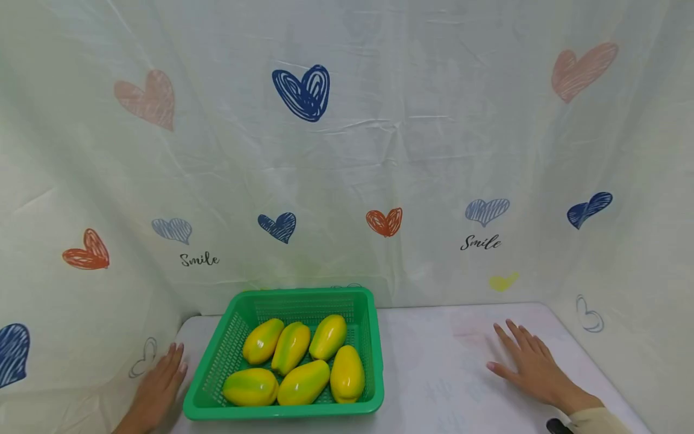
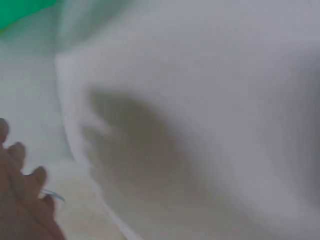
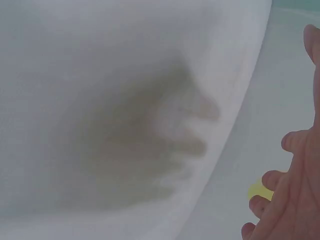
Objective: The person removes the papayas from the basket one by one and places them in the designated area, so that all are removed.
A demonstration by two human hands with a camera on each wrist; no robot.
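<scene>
Heart-printed cloth drapes the worktop [image 1: 434,361] where my left hand [image 1: 157,389] and right hand [image 1: 534,367] lie flat and empty flanking the green basket [image 1: 282,413] of six papayas [image 1: 291,347], nothing grasped yet, so I judge the next move calls for reaching in.

Papayas [image 1: 303,361] in basket [image 1: 374,337], betw. hands.

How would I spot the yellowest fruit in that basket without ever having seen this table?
Find the green basket on the white table, between the two flat hands. Look at its front right corner: that fruit is almost wholly yellow, while its neighbours carry green streaks.
</scene>
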